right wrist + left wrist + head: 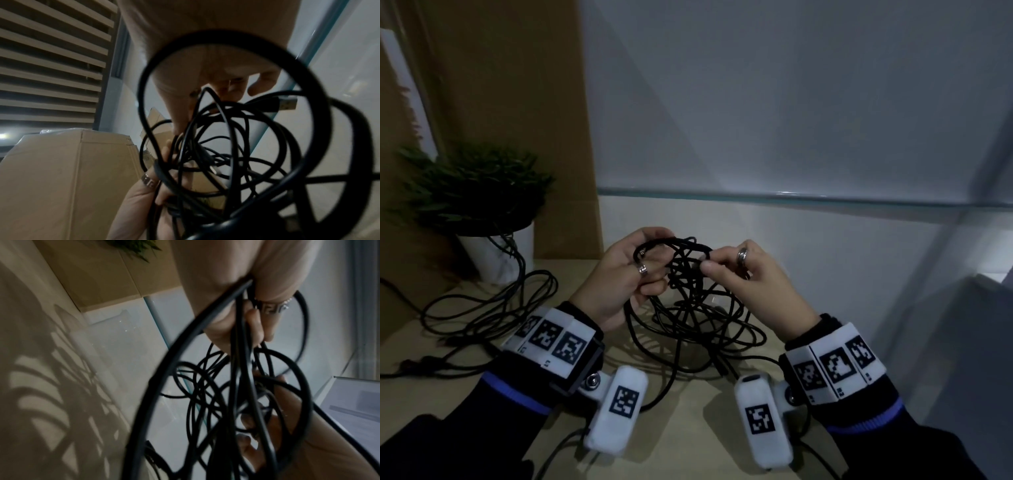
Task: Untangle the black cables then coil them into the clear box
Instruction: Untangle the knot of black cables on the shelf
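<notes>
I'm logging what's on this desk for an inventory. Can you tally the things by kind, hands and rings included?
Hands: 2, left hand and right hand
Finger rings: 2, one ring on the left hand, another ring on the right
Cable heaps: 2, held tangle of black cables and loose cables lying by the plant; single cables cannot be counted
Potted plants: 1, potted plant
Total: 7
</notes>
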`<action>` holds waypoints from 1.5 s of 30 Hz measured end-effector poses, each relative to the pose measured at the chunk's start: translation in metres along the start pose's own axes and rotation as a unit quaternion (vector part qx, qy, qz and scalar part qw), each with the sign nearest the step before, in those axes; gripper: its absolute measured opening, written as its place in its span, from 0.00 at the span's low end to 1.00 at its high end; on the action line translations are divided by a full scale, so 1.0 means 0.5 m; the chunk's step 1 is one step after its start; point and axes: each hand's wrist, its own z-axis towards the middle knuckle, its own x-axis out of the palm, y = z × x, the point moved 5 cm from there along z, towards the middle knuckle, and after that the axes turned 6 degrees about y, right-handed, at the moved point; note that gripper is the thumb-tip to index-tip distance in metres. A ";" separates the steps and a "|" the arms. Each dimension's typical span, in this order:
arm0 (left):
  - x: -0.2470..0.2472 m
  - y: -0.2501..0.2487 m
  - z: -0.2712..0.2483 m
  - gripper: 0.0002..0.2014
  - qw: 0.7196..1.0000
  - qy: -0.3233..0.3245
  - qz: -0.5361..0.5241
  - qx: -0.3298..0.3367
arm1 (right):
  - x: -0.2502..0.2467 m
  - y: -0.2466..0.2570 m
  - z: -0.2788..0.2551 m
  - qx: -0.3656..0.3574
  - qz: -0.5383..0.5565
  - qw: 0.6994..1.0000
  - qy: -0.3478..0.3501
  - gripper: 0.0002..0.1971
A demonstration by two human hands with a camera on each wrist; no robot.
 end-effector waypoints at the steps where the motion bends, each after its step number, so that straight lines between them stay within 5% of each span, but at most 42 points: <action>1: 0.002 0.001 0.000 0.16 1.000 0.026 -0.001 -0.008 | -0.005 0.002 0.000 -0.007 0.027 1.000 -0.015 0.05; 7: -0.014 0.016 -0.009 0.44 0.978 0.151 0.099 -0.103 | -0.054 -0.022 0.003 0.031 0.252 0.959 -0.129 0.12; 10: -0.015 0.022 -0.015 0.49 0.971 0.172 0.107 -0.127 | -0.081 -0.029 -0.001 0.054 0.281 0.941 -0.180 0.12; 17: -0.048 0.028 -0.005 0.41 0.968 0.103 0.187 -0.134 | -0.144 -0.033 -0.017 0.009 0.285 0.903 -0.321 0.10; 23: -0.073 0.002 0.008 0.15 0.987 -0.032 0.131 -0.088 | -0.203 -0.060 -0.037 0.041 0.286 0.862 -0.417 0.10; 26: -0.086 -0.023 0.008 0.12 0.992 -0.074 0.098 -0.036 | -0.208 -0.084 -0.024 0.117 0.209 0.917 -0.319 0.10; 29: -0.091 -0.044 0.006 0.11 0.991 -0.090 0.098 0.014 | -0.189 -0.097 -0.012 0.179 0.006 0.971 -0.156 0.14; 32: -0.093 -0.056 0.005 0.11 0.991 -0.096 0.080 0.047 | -0.157 -0.083 -0.009 0.189 -0.109 0.975 -0.036 0.14; 36: -0.084 -0.065 0.003 0.11 0.992 -0.092 0.057 0.068 | -0.109 -0.021 0.001 0.106 -0.048 0.993 -0.008 0.15; 41: -0.064 -0.084 -0.004 0.10 0.991 -0.074 0.026 0.104 | 0.009 -0.014 -0.009 0.159 -0.152 0.951 0.215 0.20; 45: -0.062 -0.092 -0.010 0.10 0.991 -0.062 -0.016 0.117 | 0.030 -0.028 -0.020 0.204 -0.047 0.943 0.257 0.16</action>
